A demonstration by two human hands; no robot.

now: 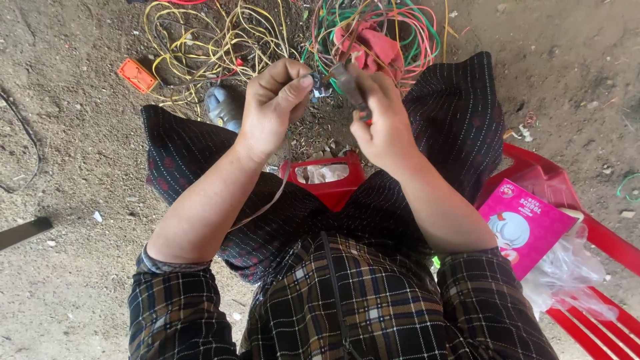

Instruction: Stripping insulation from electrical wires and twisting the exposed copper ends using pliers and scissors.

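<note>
Hands (327,110) pinching perhaps thin wire (267,203)

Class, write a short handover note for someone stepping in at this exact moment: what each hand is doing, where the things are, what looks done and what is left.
Left hand: raised over the lap, fingers pinched on a small dark part; a thin brownish strip hangs below the hand.
Right hand: gripping a short dark tool-like piece, tip meeting the left hand's part.
On the dirt floor ahead: tangled yellow wires, a green and pink wire bundle, a small orange rectangular block.
Between the knees: a red plastic container.
Done: hard to tell.
Left: the wire piles lie untouched.
</note>
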